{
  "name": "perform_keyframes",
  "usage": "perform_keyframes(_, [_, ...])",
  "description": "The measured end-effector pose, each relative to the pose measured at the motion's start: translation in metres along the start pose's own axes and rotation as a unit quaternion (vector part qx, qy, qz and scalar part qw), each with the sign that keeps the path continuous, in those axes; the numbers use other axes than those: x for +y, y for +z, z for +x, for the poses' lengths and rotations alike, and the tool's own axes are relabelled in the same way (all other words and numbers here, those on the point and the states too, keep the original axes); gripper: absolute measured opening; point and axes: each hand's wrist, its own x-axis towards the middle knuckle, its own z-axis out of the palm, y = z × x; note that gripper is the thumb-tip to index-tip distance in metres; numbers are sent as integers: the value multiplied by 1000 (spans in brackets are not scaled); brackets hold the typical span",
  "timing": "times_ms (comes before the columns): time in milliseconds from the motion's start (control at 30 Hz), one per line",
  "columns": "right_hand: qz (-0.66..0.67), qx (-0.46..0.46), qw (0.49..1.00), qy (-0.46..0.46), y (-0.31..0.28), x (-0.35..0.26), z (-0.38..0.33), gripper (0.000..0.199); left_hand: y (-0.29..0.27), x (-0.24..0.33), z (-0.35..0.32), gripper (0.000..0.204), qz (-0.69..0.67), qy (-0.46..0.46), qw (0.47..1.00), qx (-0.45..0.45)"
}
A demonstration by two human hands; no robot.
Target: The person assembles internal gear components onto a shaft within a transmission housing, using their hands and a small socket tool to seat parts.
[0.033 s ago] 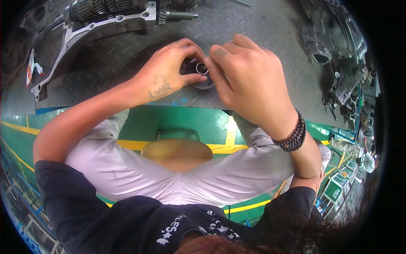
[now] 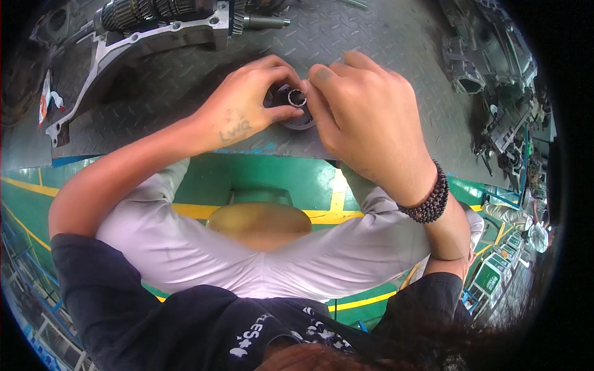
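A dark round metal part (image 2: 298, 120) with a bright toothed ring (image 2: 297, 97) at its middle rests on the bench near its front edge. My left hand (image 2: 250, 99) curls round it from the left, thumb on the near side and fingers on the far side. At the right, my right hand (image 2: 365, 114) is closed, its thumb and fingertips pinched together beside the ring. What those fingertips hold, if anything, is hidden behind the hand. A bead bracelet circles my right wrist.
The bench top (image 2: 309, 46) is dark patterned metal plate. An open gearbox housing (image 2: 93, 74) with a gear shaft (image 2: 158, 13) lies at the far left. More metal castings (image 2: 467, 80) crowd the right side. Below the bench edge is a wooden stool (image 2: 260, 226).
Almost nothing differs. My right hand's fingertips have shifted very slightly beside the ring, while my left hand keeps its hold on the round part.
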Motion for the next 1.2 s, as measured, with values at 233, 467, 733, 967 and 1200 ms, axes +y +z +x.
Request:
perform_keyframes(233, [-29,-81,993,86,-8,0,7,32,9,-10,6,36,25,26,999,14])
perform_keyframes(467, [93,-179,955,218,-18,31,1,43,6,-11,4,36,69,118,989,55])
perform_keyframes(733, [362,-126,887,258,-22,73,-7,43,-31,46,8,47,-58,34,990,122])
perform_keyframes(967, [611,-140,773,100,-19,35,9,26,-75,65,18,34,-174,68,968,167])
perform_keyframes(1200, [678,-49,731,62,12,23,36,23,-94,80,22,67,-311,64,939,130])
